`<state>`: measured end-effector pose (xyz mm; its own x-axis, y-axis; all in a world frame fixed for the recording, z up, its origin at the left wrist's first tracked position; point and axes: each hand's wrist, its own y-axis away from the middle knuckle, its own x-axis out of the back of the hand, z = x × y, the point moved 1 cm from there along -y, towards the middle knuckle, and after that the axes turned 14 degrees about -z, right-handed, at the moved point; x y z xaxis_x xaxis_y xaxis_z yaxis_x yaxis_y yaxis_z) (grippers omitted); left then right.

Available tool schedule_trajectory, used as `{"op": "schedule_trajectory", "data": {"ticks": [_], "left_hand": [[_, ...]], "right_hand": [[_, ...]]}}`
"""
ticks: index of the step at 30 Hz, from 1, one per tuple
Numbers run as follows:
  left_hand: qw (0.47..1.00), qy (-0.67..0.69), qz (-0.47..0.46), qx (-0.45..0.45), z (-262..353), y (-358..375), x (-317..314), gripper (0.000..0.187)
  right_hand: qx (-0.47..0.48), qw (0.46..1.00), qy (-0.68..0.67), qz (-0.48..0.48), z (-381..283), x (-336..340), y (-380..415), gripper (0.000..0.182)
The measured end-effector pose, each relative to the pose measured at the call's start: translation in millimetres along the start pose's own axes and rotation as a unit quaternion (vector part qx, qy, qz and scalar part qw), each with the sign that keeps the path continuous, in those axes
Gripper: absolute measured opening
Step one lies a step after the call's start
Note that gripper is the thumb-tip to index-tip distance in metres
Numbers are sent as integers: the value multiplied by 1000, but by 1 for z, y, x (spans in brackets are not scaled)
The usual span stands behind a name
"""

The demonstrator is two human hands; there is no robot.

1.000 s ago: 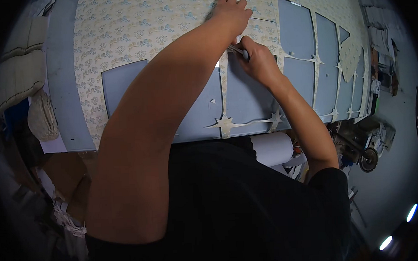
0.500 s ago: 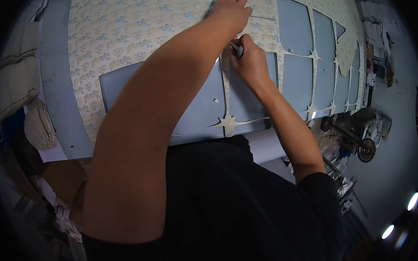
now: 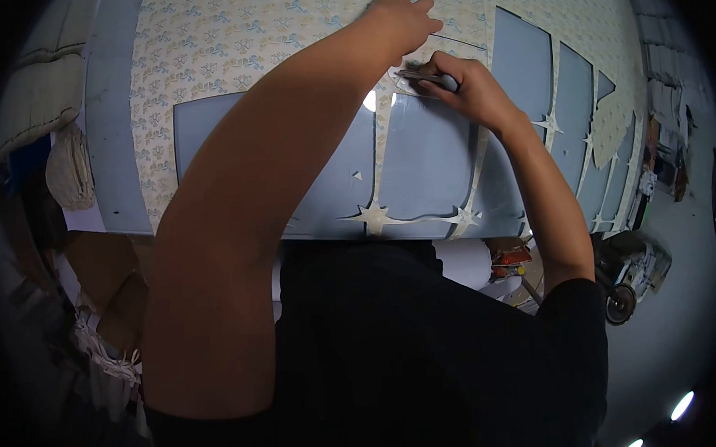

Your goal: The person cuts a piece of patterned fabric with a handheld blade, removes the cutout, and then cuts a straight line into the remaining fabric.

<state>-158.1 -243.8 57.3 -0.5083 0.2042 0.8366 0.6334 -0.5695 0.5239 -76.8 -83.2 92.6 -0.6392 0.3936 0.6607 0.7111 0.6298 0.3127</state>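
Note:
A pale patterned sheet (image 3: 208, 74) with small blue and tan motifs lies over a grey-blue work surface (image 3: 317, 197). Large openings are cut out of it, leaving narrow strips and star-shaped joints (image 3: 375, 219). My left hand (image 3: 405, 22) rests palm down on the sheet with its fingers spread. Just below it, my right hand (image 3: 476, 90) is closed round a slim knife (image 3: 417, 76) with a grey rounded end. The metal part points left, over a small white patch at the sheet's cut edge. My left forearm hides part of the sheet.
A loose patterned offcut (image 3: 609, 129) lies on the right of the surface. Folded padded fabric (image 3: 37, 94) stands at the left, with a cardboard box (image 3: 100, 271) below. White rolls (image 3: 464, 264) are under the table edge. Wheeled equipment (image 3: 628, 280) stands at the right.
My right hand has moved to the right and turned, bringing more of the knife into sight. The left hand stays almost in place on the sheet. The camera view has shifted slightly.

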Motion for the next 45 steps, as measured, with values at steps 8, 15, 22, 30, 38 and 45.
{"op": "schedule_trajectory", "data": {"ticks": [8,15,22,30,38,45], "left_hand": [[999,-12,-20,41,6,2,-6,88],[998,-21,-36,52,-14,-15,-10,90],[998,-27,-38,50,-16,-16,-16,93],[998,-27,-16,46,-6,-3,-10,96],[998,-16,-6,54,-14,-7,-11,99],[998,-5,-12,57,-23,-5,-26,101]], "right_hand": [[162,970,101,-149,12,30,-31,17],[223,946,188,-141,3,25,-44,14],[199,946,184,-178,11,17,-48,21],[235,949,100,-185,28,32,-52,16],[260,913,166,-265,16,49,-71,16],[263,880,222,-326,-4,60,-85,26]]}}
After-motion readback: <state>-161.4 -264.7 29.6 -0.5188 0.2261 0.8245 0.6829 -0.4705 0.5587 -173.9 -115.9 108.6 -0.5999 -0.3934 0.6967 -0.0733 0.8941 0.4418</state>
